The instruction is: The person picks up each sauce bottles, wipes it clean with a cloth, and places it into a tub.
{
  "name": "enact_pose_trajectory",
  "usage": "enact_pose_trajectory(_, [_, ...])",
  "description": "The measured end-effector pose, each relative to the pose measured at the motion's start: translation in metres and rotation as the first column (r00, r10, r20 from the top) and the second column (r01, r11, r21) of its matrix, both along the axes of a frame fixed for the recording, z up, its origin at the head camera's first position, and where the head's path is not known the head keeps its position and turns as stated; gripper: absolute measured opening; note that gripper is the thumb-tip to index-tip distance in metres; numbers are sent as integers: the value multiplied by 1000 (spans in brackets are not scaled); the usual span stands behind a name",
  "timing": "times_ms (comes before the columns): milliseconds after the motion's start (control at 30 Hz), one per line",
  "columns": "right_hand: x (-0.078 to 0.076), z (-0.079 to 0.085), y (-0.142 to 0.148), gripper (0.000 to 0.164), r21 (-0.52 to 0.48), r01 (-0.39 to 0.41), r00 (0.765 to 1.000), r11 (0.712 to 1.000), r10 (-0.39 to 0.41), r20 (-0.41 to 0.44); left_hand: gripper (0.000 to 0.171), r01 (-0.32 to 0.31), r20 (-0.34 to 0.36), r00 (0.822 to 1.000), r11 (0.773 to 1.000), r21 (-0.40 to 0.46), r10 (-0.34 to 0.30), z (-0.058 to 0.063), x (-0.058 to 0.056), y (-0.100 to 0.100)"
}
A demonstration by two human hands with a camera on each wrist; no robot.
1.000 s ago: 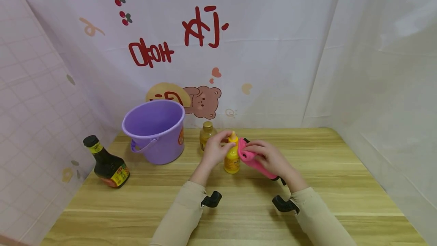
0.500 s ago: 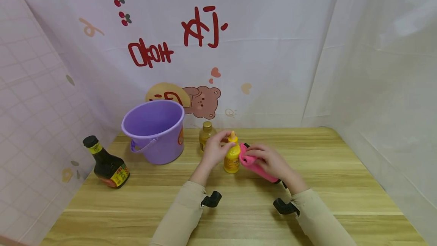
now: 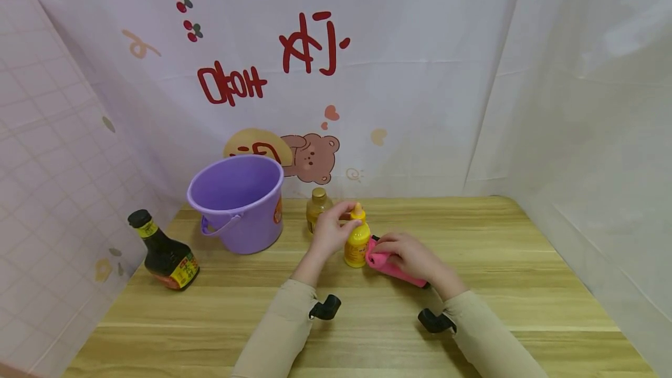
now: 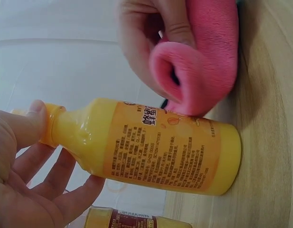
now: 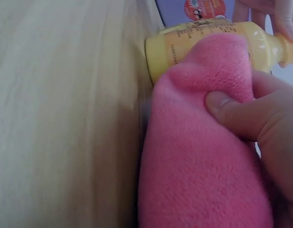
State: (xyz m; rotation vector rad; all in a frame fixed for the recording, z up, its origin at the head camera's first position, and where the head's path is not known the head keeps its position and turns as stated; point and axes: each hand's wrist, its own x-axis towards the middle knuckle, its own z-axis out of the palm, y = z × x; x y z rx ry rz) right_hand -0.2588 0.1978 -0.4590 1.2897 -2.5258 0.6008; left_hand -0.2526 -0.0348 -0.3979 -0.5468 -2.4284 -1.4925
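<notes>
A yellow squeeze bottle with a pointed cap and printed label stands upright on the wooden table. My left hand holds it at the neck, thumb on one side and fingers round the other. In my right hand is a pink fleecy cloth, folded over and pinched between thumb and fingers, with dark bits showing at its ends. The cloth's rolled end lies against the lower part of the bottle's label, as the left wrist view shows. Seen from the right wrist, the cloth covers part of the bottle.
Behind my left hand stands a small bottle with a gold cap. A purple bucket is at the back left, its handle hanging down. Farther left is a dark sauce bottle. A printed curtain closes off the back.
My right hand has moved the cloth down along the bottle, from near its shoulder to the lower label. The left hand and the bottle have stayed in place.
</notes>
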Motion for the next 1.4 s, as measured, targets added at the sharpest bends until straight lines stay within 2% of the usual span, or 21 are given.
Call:
enact_pose_trajectory(167, [3,2,-4,41,84,28,1000,996,-27,-10,26,0,2,1000,1000,-3,0,0,0,0])
enact_pose_trajectory(333, [6,6,-3,41,78,39,999,996,-40,11,26,6,-4,1000,1000,-1,-6,-1,0,0])
enact_pose_trajectory(533, [8,20,11,45,-57,61,996,997,-57,67,27,8,-3,1000,1000,1,-8,-2,-1,1])
enact_pose_trajectory(733, [2,42,16,45,-225,35,999,974,-39,-16,26,5,-16,1000,1000,4,-5,-2,-2,0])
enact_pose_trajectory(900, [-1,55,9,43,-295,13,997,955,-34,-65,25,19,-21,1000,1000,8,-19,-4,-2,0])
enact_pose_trajectory(1400, [-5,41,-5,40,-281,-32,999,959,23,-35,26,25,-7,1000,999,21,-25,-4,-3,-1])
